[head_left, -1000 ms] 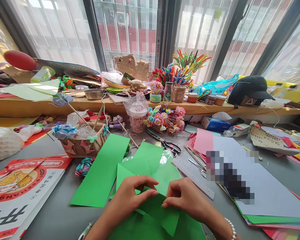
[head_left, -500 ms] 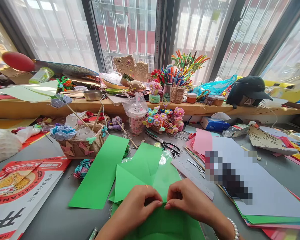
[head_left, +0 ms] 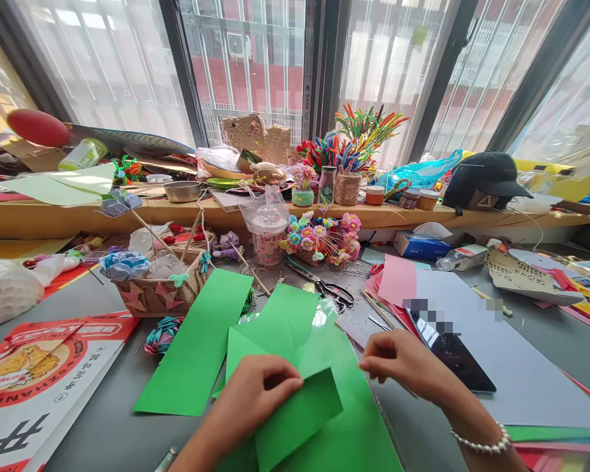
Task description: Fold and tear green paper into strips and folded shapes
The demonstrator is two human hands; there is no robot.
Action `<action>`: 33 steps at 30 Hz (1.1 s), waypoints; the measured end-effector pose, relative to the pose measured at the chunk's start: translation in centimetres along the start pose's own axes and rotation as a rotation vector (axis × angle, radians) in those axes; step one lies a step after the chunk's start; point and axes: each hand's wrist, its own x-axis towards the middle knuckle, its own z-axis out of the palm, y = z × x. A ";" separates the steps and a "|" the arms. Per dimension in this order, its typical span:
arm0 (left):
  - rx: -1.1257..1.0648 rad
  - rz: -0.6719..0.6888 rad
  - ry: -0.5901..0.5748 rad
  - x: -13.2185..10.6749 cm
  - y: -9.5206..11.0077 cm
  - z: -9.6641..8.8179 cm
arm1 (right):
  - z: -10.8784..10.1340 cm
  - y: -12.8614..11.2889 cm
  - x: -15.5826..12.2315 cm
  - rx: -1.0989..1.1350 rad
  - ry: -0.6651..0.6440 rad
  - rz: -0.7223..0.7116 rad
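My left hand (head_left: 255,396) is closed, pinching the top edge of a folded green paper piece (head_left: 299,416) that lies over a larger green sheet (head_left: 358,419). My right hand (head_left: 406,364) has come off the paper and hovers with curled fingers over the grey ruler (head_left: 354,326), holding nothing that I can see. A bead bracelet (head_left: 479,446) sits on my right wrist. A dark phone (head_left: 452,351) lies just right of that hand.
A long green strip (head_left: 199,344) and more green pieces (head_left: 290,311) lie ahead on the grey table. Scissors (head_left: 332,290), a paper basket with paper flowers (head_left: 160,285), a plastic cup (head_left: 269,237), coloured paper stacks (head_left: 521,367) and a red printed poster (head_left: 34,377) surround them.
My right hand has let go of the green paper and moved right, toward the ruler. My left hand keeps the folded piece, now pulled slightly toward me.
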 end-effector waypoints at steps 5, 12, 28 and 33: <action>-0.300 -0.152 0.137 0.2 -0.5 -0.5 | 0.3 0.0 0.7 0.192 0.192 -0.060; -0.418 -0.147 0.149 0.1 -0.5 1.0 | 3.9 -1.4 0.2 0.238 0.043 -0.058; -0.491 -0.173 0.125 0.2 -0.1 1.5 | 4.0 -1.8 0.1 0.230 0.023 -0.096; -0.670 -0.194 0.317 -0.2 0.6 1.7 | 4.6 -1.9 -0.1 0.324 0.033 -0.071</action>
